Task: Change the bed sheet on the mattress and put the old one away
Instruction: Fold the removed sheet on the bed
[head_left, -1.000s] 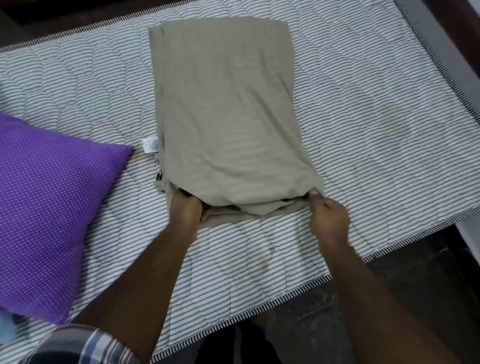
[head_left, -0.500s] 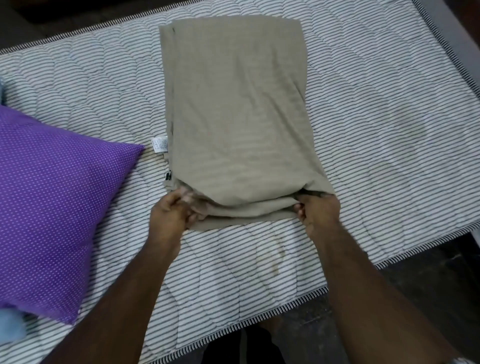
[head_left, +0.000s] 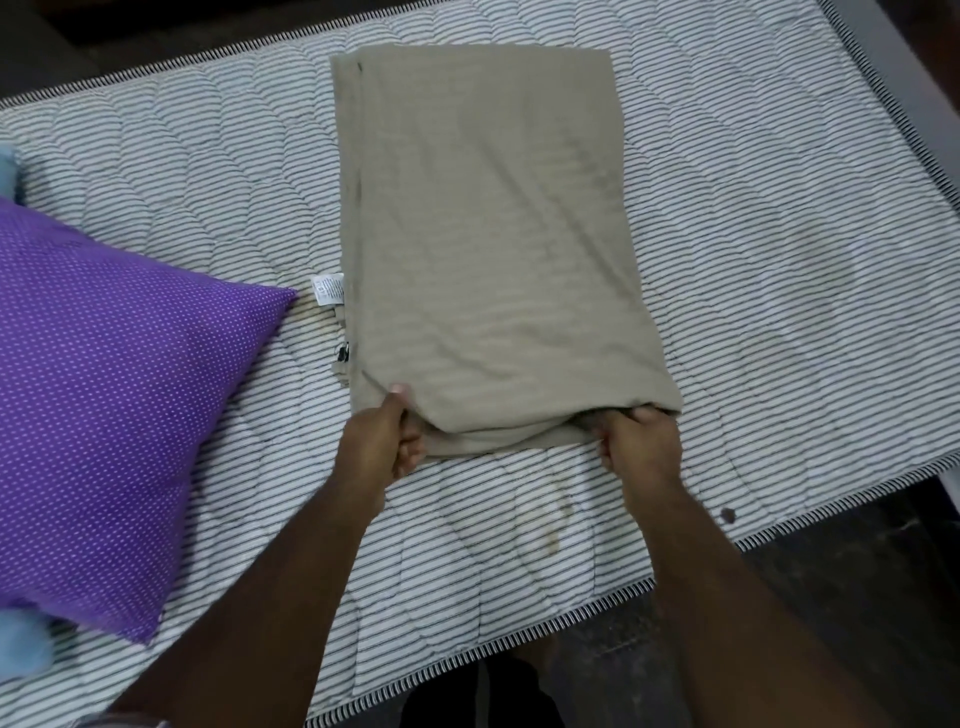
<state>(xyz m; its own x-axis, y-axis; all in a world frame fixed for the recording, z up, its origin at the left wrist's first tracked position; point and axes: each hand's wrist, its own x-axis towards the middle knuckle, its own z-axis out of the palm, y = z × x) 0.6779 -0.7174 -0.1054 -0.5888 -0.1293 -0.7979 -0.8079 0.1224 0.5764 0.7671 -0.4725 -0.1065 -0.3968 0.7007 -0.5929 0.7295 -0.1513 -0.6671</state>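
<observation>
A beige bed sheet (head_left: 488, 234), folded into a long rectangle, lies across the bare striped mattress (head_left: 779, 260). A white label (head_left: 328, 289) sticks out of its left edge. My left hand (head_left: 382, 441) pinches the near left corner of the sheet, thumb on top. My right hand (head_left: 636, 441) grips the near right corner, with its fingers tucked under the top layers. Both near corners are slightly bunched and lifted.
A purple pillow with white dots (head_left: 104, 405) lies on the left of the mattress, a light blue soft item (head_left: 21, 649) beside it. The mattress's near edge (head_left: 597, 608) runs diagonally, with dark floor (head_left: 857, 571) beyond. A grey bed frame (head_left: 909, 78) borders the right side.
Both hands have shifted their hold on the sheet's near edge. My left thumb now lies on top of the left corner, and my right fingers have slid under the right corner.
</observation>
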